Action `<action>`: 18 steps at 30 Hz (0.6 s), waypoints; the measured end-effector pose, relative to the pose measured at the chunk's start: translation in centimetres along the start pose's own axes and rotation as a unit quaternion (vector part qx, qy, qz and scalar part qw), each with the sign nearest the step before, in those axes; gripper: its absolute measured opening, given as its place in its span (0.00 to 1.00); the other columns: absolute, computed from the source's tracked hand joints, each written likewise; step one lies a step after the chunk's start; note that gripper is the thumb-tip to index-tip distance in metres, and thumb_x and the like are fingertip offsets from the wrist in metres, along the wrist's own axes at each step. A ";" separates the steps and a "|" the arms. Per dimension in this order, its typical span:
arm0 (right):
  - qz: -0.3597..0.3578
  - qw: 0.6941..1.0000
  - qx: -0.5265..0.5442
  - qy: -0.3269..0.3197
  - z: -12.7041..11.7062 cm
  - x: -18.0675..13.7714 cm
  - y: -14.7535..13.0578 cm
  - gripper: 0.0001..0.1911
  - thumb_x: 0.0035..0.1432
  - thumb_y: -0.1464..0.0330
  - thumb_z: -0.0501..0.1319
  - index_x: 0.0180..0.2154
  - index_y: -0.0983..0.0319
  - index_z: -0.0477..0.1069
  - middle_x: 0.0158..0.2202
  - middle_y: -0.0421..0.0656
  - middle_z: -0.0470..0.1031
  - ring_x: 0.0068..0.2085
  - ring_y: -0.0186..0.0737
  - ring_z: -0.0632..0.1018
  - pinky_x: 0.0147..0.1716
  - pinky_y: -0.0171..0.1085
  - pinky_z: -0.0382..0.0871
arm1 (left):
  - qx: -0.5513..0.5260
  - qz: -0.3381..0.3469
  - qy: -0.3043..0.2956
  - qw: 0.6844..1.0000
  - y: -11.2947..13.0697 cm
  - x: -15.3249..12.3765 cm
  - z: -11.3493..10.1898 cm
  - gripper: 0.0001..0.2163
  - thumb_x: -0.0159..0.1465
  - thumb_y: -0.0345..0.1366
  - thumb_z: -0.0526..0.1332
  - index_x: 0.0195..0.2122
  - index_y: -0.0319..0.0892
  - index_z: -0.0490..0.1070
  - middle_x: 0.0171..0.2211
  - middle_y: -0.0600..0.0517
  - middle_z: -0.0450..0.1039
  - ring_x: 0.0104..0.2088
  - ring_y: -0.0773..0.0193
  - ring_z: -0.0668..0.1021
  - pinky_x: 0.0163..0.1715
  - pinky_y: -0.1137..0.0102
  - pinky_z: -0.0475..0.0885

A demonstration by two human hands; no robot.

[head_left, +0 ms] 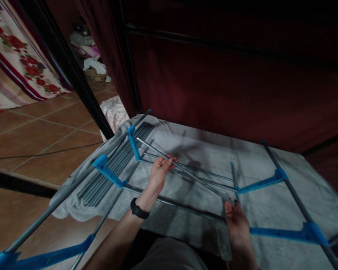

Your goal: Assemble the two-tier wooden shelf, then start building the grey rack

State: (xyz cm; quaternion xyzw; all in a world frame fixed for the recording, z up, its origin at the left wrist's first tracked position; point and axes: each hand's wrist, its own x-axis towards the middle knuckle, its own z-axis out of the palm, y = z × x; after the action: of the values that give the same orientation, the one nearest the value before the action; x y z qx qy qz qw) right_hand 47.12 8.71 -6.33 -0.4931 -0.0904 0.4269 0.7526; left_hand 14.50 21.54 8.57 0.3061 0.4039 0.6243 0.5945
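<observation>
A thin grey metal tube point(197, 179) slants across the middle of a part-built frame. Near its upper part my left hand point(161, 169) grips it between thumb and fingers, with a black band on the wrist. My right hand point(236, 217) has its fingers closed around the tube's lower right end. Around the hands lies the frame of grey tubes and blue plastic brackets; one bracket point(133, 143) is beyond my left hand, and another bracket point(260, 180) is right of my right hand. A crossbar point(186, 207) runs below both hands.
A bundle of loose grey tubes point(116, 165) lies at the left on the grey blanket point(183, 137). A dark red curtain point(214, 90) hangs behind. Dark posts point(70, 71) stand at the left, and a black cable point(53, 152) crosses the tiled floor point(56, 129).
</observation>
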 end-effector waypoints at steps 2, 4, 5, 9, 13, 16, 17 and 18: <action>0.014 0.999 0.030 0.042 0.4 -0.5 -0.2 0.11 0.49 0.69 0.70 0.35 0.58 0.71 0.37 0.36 0.78 0.37 0.31 0.82 0.44 0.33 0.80 | 0.004 0.000 0.002 1.000 -0.1 0.1 0.0 0.15 0.55 0.42 0.74 0.38 0.40 0.76 0.36 0.47 0.82 0.40 0.58 0.82 0.38 0.69 0.74; 0.029 0.995 0.055 0.073 0.8 -0.8 -0.4 0.13 0.48 0.68 0.72 0.35 0.59 0.71 0.37 0.35 0.78 0.37 0.31 0.81 0.46 0.33 0.79 | 0.007 -0.003 0.004 1.000 -0.2 0.1 0.0 0.16 0.54 0.42 0.74 0.38 0.40 0.76 0.36 0.47 0.82 0.40 0.59 0.82 0.38 0.69 0.73; 0.033 0.994 0.058 0.082 1.0 -0.8 -0.4 0.14 0.48 0.68 0.72 0.34 0.59 0.71 0.35 0.35 0.77 0.36 0.30 0.80 0.46 0.33 0.79 | 0.008 -0.005 0.005 1.000 -0.2 0.2 0.0 0.16 0.54 0.43 0.74 0.38 0.40 0.75 0.35 0.47 0.82 0.40 0.59 0.82 0.39 0.69 0.73; 0.035 0.993 0.044 0.101 1.6 -0.7 -0.5 0.15 0.48 0.66 0.74 0.33 0.58 0.68 0.32 0.33 0.74 0.33 0.29 0.79 0.42 0.31 0.80 | 0.009 -0.016 0.003 1.000 -0.4 0.1 0.0 0.18 0.52 0.44 0.76 0.37 0.39 0.75 0.35 0.47 0.82 0.39 0.59 0.82 0.39 0.68 0.74; 0.051 0.992 0.037 0.107 1.7 -0.4 -0.4 0.16 0.49 0.63 0.74 0.33 0.58 0.69 0.32 0.33 0.74 0.33 0.28 0.78 0.40 0.29 0.79 | 0.006 -0.020 0.000 1.000 -0.6 -0.1 0.3 0.18 0.51 0.44 0.76 0.37 0.39 0.75 0.34 0.48 0.82 0.40 0.59 0.82 0.39 0.68 0.74; 0.060 0.993 0.012 0.098 1.7 -0.4 -0.3 0.15 0.50 0.62 0.74 0.33 0.58 0.70 0.31 0.34 0.75 0.33 0.29 0.78 0.42 0.29 0.79 | 0.006 -0.026 -0.003 1.000 -0.8 -0.3 0.7 0.17 0.51 0.42 0.76 0.36 0.40 0.76 0.34 0.48 0.82 0.40 0.59 0.82 0.39 0.69 0.74; 0.060 0.994 0.008 0.096 1.7 -0.4 -0.2 0.14 0.49 0.63 0.74 0.33 0.58 0.71 0.32 0.34 0.76 0.35 0.30 0.79 0.43 0.30 0.79 | 0.005 -0.028 -0.004 1.000 -0.8 -0.3 0.8 0.16 0.51 0.42 0.76 0.36 0.40 0.76 0.34 0.48 0.82 0.40 0.59 0.82 0.38 0.69 0.74; 0.058 0.994 0.008 0.093 1.7 -0.5 -0.2 0.13 0.49 0.64 0.74 0.34 0.58 0.72 0.33 0.35 0.77 0.36 0.31 0.79 0.45 0.31 0.79 | 0.005 -0.030 -0.007 1.000 -0.9 -0.4 1.0 0.16 0.51 0.41 0.76 0.36 0.40 0.76 0.34 0.48 0.82 0.40 0.59 0.82 0.38 0.69 0.74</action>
State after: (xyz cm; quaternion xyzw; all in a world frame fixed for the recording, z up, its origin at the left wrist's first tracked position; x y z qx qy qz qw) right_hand 45.93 9.41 -5.19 -0.5291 0.0119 0.4226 0.7357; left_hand 15.88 21.29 8.29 0.3010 0.4120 0.6020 0.6142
